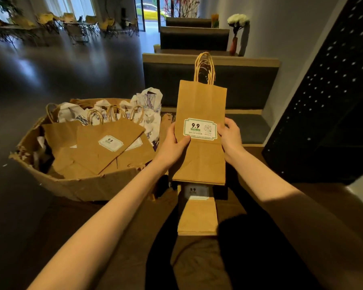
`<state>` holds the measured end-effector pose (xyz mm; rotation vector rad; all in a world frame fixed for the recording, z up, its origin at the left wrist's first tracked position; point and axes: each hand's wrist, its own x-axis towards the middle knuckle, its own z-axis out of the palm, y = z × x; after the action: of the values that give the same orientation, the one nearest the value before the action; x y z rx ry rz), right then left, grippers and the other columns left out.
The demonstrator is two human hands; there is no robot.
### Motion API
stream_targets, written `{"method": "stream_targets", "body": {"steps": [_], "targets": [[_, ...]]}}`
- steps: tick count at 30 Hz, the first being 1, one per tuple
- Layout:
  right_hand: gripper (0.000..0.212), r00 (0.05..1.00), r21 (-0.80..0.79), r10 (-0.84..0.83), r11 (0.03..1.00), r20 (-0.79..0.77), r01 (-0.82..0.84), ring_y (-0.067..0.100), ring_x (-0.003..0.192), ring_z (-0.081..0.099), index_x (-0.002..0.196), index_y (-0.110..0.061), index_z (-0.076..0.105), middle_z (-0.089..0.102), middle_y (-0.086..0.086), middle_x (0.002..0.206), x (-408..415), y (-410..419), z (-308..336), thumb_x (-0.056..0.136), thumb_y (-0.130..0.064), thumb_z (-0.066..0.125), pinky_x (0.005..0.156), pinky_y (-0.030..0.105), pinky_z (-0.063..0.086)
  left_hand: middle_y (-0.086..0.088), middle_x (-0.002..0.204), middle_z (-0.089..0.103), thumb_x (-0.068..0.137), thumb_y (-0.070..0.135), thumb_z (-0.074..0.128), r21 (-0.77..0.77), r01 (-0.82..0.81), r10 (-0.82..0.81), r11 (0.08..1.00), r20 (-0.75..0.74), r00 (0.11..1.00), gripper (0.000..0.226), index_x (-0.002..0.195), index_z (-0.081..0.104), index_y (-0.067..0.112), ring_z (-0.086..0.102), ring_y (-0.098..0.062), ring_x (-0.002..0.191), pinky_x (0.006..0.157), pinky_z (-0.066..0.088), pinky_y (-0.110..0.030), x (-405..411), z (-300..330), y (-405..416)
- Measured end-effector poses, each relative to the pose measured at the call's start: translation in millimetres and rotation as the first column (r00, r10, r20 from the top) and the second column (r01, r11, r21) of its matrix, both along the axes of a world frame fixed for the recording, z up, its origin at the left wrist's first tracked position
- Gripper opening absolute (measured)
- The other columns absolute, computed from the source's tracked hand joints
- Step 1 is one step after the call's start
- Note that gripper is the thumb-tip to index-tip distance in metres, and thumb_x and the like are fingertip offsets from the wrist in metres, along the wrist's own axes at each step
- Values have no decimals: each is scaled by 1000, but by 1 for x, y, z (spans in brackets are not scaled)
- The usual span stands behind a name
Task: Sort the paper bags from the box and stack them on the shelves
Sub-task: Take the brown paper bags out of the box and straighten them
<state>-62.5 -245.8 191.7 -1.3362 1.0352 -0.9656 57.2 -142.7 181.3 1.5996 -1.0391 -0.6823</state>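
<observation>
I hold a flat brown paper bag (199, 105) upright in front of me, its twisted handles pointing up and a white "9.9" sticker facing me. My left hand (173, 143) grips its left edge, thumb on the front. My right hand (231, 133) grips its right edge near the sticker. Below it, a small stack of folded brown bags (197, 218) lies between my knees. A torn cardboard box (78, 185) at my left holds several more brown bags (105, 151) and white printed bags (149, 114).
I sit on a brown bench (92, 237). Dark cushioned booth seats (247, 84) stand ahead. A black perforated panel (323, 114) rises at the right. Dark floor stretches left toward chairs and tables (76, 28) at the back. A vase of white flowers (237, 24) stands far ahead.
</observation>
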Motion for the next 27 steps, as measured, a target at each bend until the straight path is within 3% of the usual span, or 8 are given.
{"method": "stream_targets", "body": {"steps": [4, 7, 11, 15, 17, 19, 24, 27], "targets": [[36, 998, 71, 29, 997, -54, -25, 19, 103, 62, 133, -14, 46, 62, 8, 120, -30, -8, -23, 97, -21, 50, 88, 38, 53, -5, 142, 41, 89, 13, 61, 160, 94, -93, 983, -17, 996, 72, 146, 19, 11, 42, -18, 128, 98, 33, -23, -21, -17, 3], [37, 995, 133, 82, 988, -62, -73, 13, 94, 62, 134, -12, 46, 62, 6, 117, -43, -9, -43, 97, -16, 49, 79, 31, 53, -7, 143, 42, 84, 12, 67, 205, 62, -67, 977, 21, 998, 75, 145, 23, 10, 41, -21, 130, 103, 33, -28, -26, -38, 3], [50, 980, 249, 174, 957, -97, -146, 21, 111, 59, 143, -19, 38, 58, 6, 127, -48, -17, -73, 95, -13, 51, 91, 41, 52, -9, 137, 48, 84, 22, 69, 331, -14, -9, 944, 68, 998, 69, 140, 31, 9, 47, -24, 125, 99, 37, -32, -31, -78, 4], [59, 954, 378, 291, 893, -76, -242, 21, 103, 63, 144, -23, 29, 63, 1, 114, -48, -16, -106, 93, -13, 56, 70, 32, 56, -12, 125, 57, 87, 31, 65, 490, -105, 42, 866, 138, 990, 52, 127, 45, 5, 54, -25, 113, 82, 40, -28, -31, -114, 8], [62, 960, 410, 274, 883, -51, -230, 16, 94, 64, 144, -22, 27, 63, 0, 108, -46, -15, -125, 92, -12, 59, 70, 32, 55, -12, 121, 59, 87, 31, 65, 516, -143, 53, 845, 184, 982, 47, 122, 48, 4, 55, -26, 111, 81, 41, -30, -32, -127, 10], [62, 971, 431, 234, 881, -40, -194, 17, 90, 64, 143, -17, 29, 62, 8, 116, -43, -13, -142, 90, -8, 61, 67, 31, 55, -12, 119, 59, 87, 33, 65, 548, -160, 43, 821, 219, 975, 47, 120, 49, 4, 55, -28, 112, 86, 44, -36, -31, -140, 11], [55, 976, 432, 138, 900, -167, -53, 31, 112, 58, 139, -1, 38, 57, 20, 127, -28, -8, -176, 89, 2, 59, 81, 31, 49, -13, 128, 56, 88, 36, 62, 641, -194, 9, 742, 280, 960, 52, 127, 44, 7, 51, -33, 120, 93, 44, -42, -33, -173, 8], [46, 911, 367, 253, 922, -324, -125, 27, 115, 58, 137, -1, 43, 58, 14, 128, -26, -11, -187, 93, -3, 55, 87, 28, 47, -14, 132, 52, 89, 41, 59, 685, -247, -3, 686, 342, 940, 55, 129, 40, 9, 49, -33, 122, 92, 42, -44, -37, -182, 6]]}}
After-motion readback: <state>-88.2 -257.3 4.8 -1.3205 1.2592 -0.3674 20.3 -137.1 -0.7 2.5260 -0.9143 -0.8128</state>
